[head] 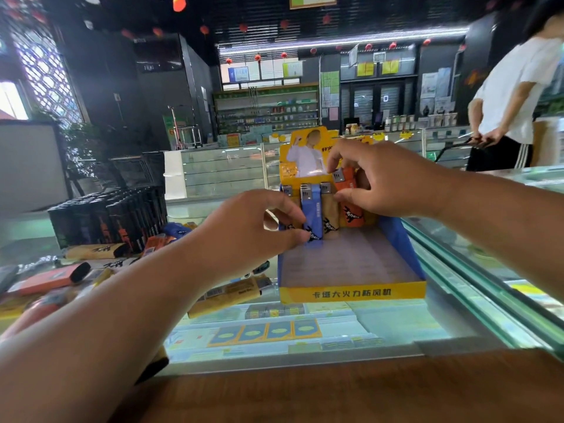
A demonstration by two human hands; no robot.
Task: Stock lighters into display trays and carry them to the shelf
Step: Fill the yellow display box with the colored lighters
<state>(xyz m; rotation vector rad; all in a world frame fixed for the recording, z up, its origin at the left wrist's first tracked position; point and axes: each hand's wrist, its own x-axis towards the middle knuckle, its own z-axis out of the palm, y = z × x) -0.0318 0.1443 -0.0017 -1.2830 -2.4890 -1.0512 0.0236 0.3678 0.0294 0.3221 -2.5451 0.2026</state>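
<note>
Plainly, the row is the weak spot. Only a few lighters stand at the 12 o'clock end of the display tray, against its back card, and nothing props them from the 6 o'clock side. If either hand lets go or nudges sideways, I judge they could topple forward like dominoes. A hard push might also slide the light cardboard tray across the glass worktop.

The left hand pinches the blue lighter low on its body. Its thumb is at the foot and its curled fingers are higher up, so the lighter sits at the hand's 3 o'clock. The right hand pinches the orange lighter, with the forefinger over the metal cap and the thumb against its side. That lighter lies at about 7 o'clock from the palm, and a tan lighter stands between the two.

More loose lighters lie on the worktop at the tray's 9 o'clock, not yet stocked.
</note>
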